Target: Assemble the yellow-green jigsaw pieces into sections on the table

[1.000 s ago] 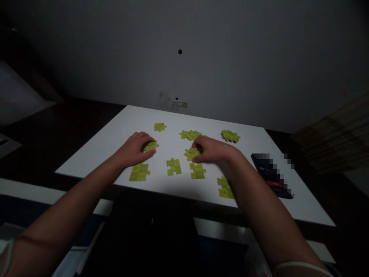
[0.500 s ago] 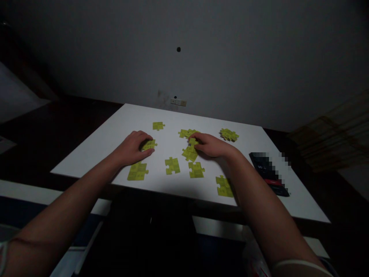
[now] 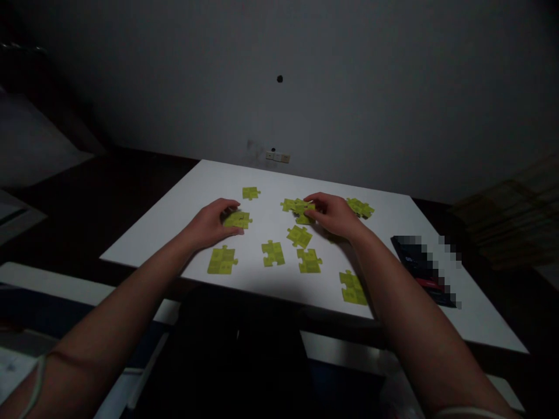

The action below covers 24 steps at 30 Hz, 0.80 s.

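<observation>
My left hand [image 3: 210, 224] is clenched around a yellow-green puzzle piece [image 3: 238, 219], which lies on the white table top [image 3: 161, 238]. My right hand [image 3: 334, 215] pinches a joined clump of pieces [image 3: 301, 210] near the far middle of the table. I count nine separate lots of pieces in all, counting those two. A loose piece [image 3: 299, 236] lies just below my right hand, and three more sit in a near row [image 3: 222, 260]. Another is by my right forearm [image 3: 353, 288], one is alone at the far side [image 3: 251, 192], and a small stack [image 3: 360, 207] is far right. Half a second ago my right hand was on that loose piece; now it has moved off to the clump. To the right lies a blurred black object [image 3: 419, 265] with a red stripe, and no writing on it can be read.
</observation>
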### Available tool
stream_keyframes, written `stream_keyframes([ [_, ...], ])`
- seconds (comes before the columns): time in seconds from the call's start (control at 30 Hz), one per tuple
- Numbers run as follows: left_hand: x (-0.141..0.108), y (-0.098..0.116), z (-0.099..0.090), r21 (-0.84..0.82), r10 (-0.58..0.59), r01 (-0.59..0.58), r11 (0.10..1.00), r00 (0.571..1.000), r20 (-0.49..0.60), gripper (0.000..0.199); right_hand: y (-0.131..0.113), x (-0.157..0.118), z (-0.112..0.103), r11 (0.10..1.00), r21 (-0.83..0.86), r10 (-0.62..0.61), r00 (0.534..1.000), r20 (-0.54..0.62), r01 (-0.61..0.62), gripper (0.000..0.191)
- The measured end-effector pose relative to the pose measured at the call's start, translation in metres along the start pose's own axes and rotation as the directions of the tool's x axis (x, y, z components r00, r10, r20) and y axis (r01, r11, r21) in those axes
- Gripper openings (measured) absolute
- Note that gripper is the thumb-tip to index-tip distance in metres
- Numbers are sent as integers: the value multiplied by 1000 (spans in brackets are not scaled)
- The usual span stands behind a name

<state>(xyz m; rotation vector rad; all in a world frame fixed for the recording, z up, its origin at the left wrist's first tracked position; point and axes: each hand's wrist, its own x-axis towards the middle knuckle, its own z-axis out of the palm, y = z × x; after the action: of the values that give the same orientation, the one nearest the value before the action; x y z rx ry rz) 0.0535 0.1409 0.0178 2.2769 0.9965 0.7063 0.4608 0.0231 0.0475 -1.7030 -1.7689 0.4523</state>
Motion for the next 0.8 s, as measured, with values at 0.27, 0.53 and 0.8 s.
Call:
stream_keyframes([
  [0.27, 1, 0, -1, 102, 35, -41, 994, 998, 59, 77, 1, -1, 3, 1000, 21, 22, 999, -44, -21, 46],
  [0.53, 4, -2, 0, 105, 103, -112, 988, 991, 87, 62, 22, 10, -4, 986, 75, 163, 939, -303, -146, 43],
  [0.8, 4, 0, -2, 118, 93, -103, 988, 992, 84, 65, 35, 9, -19, 962, 138, 265, 935, -236, -237, 25],
])
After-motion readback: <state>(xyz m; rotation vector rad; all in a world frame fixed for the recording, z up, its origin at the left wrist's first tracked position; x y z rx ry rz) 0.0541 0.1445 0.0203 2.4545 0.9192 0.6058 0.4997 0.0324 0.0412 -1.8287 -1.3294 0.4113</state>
